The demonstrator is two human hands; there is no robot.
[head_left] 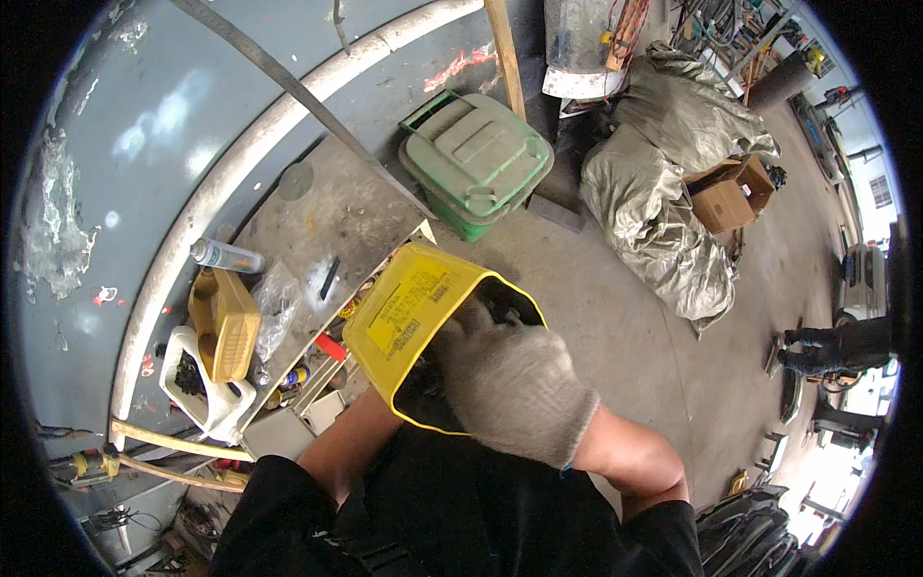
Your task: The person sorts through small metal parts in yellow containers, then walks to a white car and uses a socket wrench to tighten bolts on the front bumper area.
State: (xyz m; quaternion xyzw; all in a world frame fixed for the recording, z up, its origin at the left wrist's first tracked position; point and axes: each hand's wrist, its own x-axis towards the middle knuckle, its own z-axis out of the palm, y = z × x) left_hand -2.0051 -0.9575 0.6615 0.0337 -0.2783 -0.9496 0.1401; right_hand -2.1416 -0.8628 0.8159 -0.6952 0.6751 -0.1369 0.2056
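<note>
A yellow plastic container (411,306), its top open, lies tilted in front of me with its mouth turned to the right and toward me. My right hand (514,389), in a grey-brown knit glove, reaches into that mouth. Its fingers look curled, and the tips are lost among dark contents (510,306) that I cannot identify. From the lower left, my bare left forearm (354,444) runs up behind the container. The container hides my left hand, so its grip does not show.
On the workbench (322,197) at left are a spray can (228,256), clear plastic bag (277,313), cut-open tan container (231,327) and white container (197,409). Beyond stands a green wheeled bin (476,159). A silvery cover (644,207) and cardboard box (726,197) lie right.
</note>
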